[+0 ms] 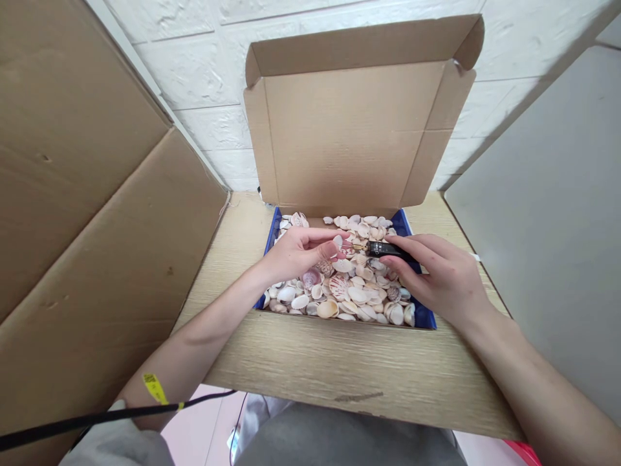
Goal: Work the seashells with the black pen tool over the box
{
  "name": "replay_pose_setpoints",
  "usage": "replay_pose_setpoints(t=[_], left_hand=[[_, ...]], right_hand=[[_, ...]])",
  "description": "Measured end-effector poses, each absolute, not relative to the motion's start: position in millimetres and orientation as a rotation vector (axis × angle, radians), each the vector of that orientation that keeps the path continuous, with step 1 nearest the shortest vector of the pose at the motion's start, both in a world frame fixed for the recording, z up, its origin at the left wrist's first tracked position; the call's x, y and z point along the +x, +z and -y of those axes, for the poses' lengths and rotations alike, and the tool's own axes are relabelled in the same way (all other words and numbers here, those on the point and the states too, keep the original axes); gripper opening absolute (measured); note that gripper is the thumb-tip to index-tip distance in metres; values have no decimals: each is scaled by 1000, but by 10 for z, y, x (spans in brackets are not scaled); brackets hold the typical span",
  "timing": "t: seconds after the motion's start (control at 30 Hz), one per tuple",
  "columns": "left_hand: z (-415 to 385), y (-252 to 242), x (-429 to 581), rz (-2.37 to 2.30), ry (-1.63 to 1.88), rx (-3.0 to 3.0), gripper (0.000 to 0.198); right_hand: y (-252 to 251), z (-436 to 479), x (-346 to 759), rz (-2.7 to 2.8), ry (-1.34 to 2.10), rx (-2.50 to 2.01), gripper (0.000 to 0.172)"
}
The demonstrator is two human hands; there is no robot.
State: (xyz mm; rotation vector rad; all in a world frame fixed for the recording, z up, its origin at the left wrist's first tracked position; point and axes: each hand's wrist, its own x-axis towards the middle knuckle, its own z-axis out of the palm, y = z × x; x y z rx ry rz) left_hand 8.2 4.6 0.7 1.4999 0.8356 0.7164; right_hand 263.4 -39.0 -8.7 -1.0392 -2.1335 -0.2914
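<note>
Over a cardboard box full of seashells, my left hand (301,250) pinches a small white seashell (338,243) between thumb and fingers. My right hand (446,268) is wrapped round a black hand drill (383,250) with a brass-coloured chuck and a thin bit. The bit points left at the shell; whether it touches the shell I cannot tell. Beneath both hands lie many loose shells, among them a red-striped scallop shell (339,287), a purplish shell (311,278) and a yellowish shell (327,309).
The box's lid (349,123) stands raised against the white brick wall (204,71). Blue shows along the box's side (425,316). A cardboard panel (97,194) rises on the left, a pale grey panel (548,194) on the right. A black cable (97,419) crosses the lower left.
</note>
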Motion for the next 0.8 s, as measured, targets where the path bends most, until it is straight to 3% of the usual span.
replay_pose_setpoints(t=[0.43,0.8], left_hand=[[-30,9,82,-847,599,1402,58],[-30,-1,77,-842,609,1425,62]], right_hand=[[-22,382,2627,2077,-443,-927,41],[-24,380,2628,2052,-458,-959,40]])
